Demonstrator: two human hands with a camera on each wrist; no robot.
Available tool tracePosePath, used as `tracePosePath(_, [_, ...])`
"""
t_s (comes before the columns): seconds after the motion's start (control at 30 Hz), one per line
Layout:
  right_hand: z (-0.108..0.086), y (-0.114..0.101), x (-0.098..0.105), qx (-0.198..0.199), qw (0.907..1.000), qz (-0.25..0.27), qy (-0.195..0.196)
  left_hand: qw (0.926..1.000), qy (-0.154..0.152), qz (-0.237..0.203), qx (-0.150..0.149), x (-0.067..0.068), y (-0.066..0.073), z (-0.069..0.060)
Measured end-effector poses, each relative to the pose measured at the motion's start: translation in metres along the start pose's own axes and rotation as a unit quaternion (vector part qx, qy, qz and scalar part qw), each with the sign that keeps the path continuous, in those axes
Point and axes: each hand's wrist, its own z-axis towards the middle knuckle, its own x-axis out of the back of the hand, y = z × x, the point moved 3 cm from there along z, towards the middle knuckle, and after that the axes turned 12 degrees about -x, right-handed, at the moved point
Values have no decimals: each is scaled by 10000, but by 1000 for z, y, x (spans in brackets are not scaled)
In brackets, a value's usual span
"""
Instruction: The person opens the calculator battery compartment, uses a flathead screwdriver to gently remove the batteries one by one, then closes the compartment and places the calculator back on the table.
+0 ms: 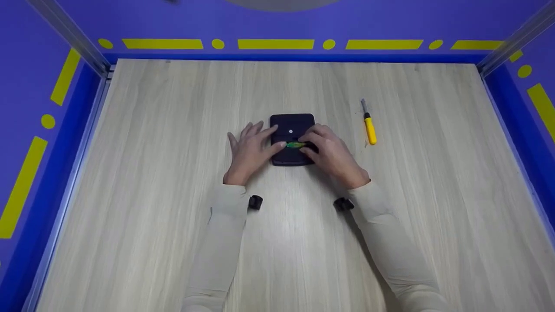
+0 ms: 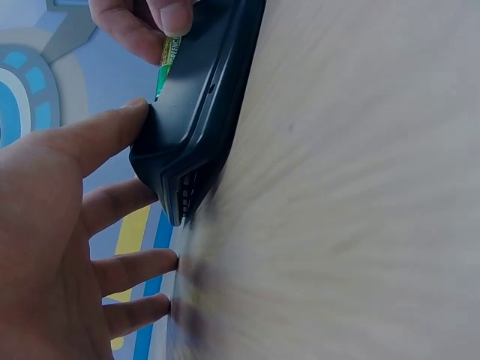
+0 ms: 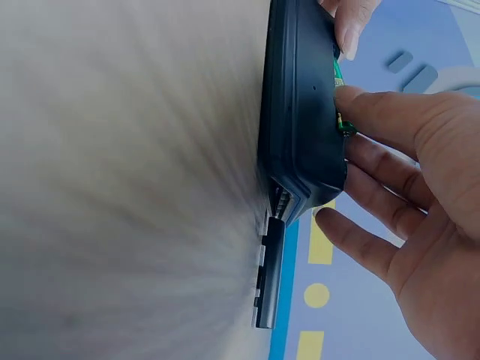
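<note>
tabletop (image 1: 151, 173) below, our right hand (image 1: 334, 156) pinches the battery (image 1: 295, 145), likely light, best held by its ends, left hand (image 1: 250, 151) spread.

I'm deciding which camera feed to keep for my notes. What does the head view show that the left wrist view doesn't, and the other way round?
Only the head view shows the yellow-handled screwdriver and the white dot on top of the black device. Only the left wrist view shows readable lettering on the green battery and slots in the device's edge. Both show the device, battery, left hand and right hand.
</note>
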Motion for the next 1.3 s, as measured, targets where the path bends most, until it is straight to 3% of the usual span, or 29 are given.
tracePosePath(0.5, [1, -5, -5, 7, 9997, -86, 238, 10000, 3, 70, -66, 0, 1, -1])
tracePosePath(0.8, [2, -4, -7, 210, 9988, -56, 444, 9999, 8, 84, -64, 0, 1, 0])
tracePosePath(1.3, [1, -6, -4, 48, 9996, -251, 129, 10000, 27, 36, -3, 0, 1, 0])
